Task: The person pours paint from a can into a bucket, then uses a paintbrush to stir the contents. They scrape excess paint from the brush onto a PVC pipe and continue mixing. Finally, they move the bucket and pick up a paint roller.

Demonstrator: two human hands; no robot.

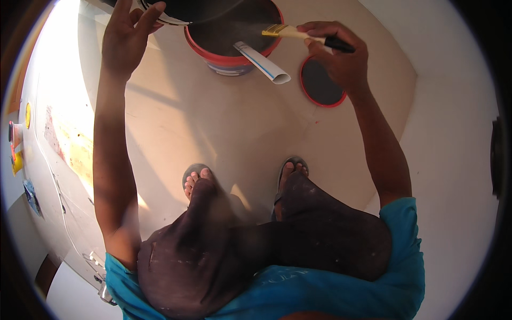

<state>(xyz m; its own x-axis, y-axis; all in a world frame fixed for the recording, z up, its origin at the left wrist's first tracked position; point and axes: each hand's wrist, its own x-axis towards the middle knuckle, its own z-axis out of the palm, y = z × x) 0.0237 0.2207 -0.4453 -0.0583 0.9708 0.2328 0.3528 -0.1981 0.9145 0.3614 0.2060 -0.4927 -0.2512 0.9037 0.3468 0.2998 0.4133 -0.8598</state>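
Note:
At the top left, my left hand (125, 42) grips the edge of a dark container (205, 7), which is cut off by the frame's upper edge. That container is partly over a red-rimmed bucket (230, 68) with a dark inside. My right hand (341, 56) holds a paintbrush (290, 32) by its pale, black-ended handle. The brush lies nearly level, its yellowish bristle end above the bucket's right side. A white tube with blue lines (264, 65) leans out over the bucket's near rim, its open end toward me. Whatever fills the bucket is too dark to make out.
A round dark lid with a red rim (324, 82) lies on the pale floor (240, 117), right of the bucket. My sandalled feet are below. A white wall (453, 138) rises at right. Far left are a cable (56, 184), a yellow container (17, 162) and a blue item (31, 197).

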